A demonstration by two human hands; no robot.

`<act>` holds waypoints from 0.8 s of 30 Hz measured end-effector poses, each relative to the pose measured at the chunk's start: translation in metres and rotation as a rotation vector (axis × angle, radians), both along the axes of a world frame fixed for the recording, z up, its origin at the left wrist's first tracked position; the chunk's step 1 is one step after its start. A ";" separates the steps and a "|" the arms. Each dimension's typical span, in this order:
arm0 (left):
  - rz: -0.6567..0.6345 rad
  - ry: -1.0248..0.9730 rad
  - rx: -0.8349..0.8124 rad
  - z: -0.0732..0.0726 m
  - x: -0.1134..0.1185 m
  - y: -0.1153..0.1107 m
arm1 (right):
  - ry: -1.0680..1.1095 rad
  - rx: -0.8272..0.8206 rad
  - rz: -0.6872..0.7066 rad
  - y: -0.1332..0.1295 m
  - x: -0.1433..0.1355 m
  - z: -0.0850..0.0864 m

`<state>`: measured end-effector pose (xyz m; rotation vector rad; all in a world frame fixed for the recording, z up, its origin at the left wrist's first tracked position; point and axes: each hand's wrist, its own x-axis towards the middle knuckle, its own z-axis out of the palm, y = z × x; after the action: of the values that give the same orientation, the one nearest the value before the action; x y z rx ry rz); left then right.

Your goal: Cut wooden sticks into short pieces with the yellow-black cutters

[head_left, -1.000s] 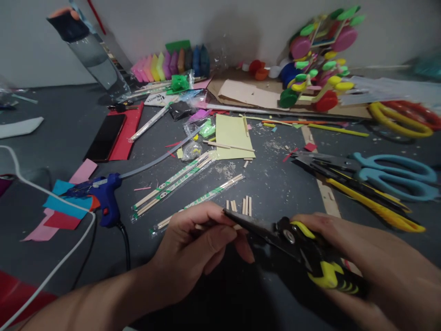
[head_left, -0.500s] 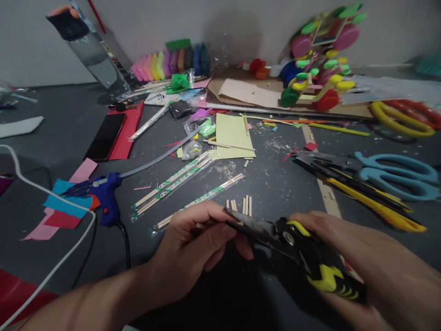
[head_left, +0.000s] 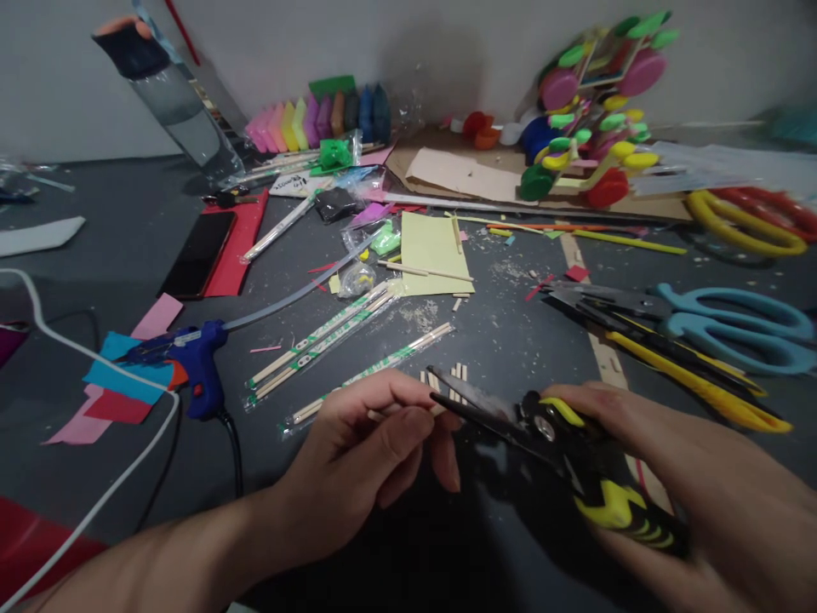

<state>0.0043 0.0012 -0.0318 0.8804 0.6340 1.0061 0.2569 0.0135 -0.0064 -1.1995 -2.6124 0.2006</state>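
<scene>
On my remote feed, at left, a blue glue gun [head_left: 202,370] lies on the dark table [head_left: 115,255]. To its right I record packaged chopsticks [head_left: 374,368]. Near centre, the left hand [head_left: 367,447] pinches a thin wooden stick [head_left: 437,410], mostly hidden, between thumb and forefinger. Short stick pieces [head_left: 458,383] lie just beyond. Shears [head_left: 544,427] have parted blades, tips beside the stick; whether it sits between them I cannot tell. The right hand [head_left: 695,460] wraps their handles. Farther right lie blue-handled scissors [head_left: 734,330].

Hands [head_left: 363,447] — bare | left forearm [head_left: 210,536] — bare as far as visible
</scene>
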 end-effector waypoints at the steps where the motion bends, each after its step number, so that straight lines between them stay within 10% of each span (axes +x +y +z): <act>1: -0.014 -0.010 0.001 0.000 0.000 0.000 | -0.003 0.003 0.000 0.000 0.000 -0.001; 24: -0.003 -0.228 -0.429 0.006 0.000 0.010 | 0.058 -0.068 0.009 -0.001 0.001 -0.012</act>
<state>0.0047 0.0109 -0.0259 0.3832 0.6219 0.9059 0.2578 0.0128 -0.0189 -1.1853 -2.5804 0.3235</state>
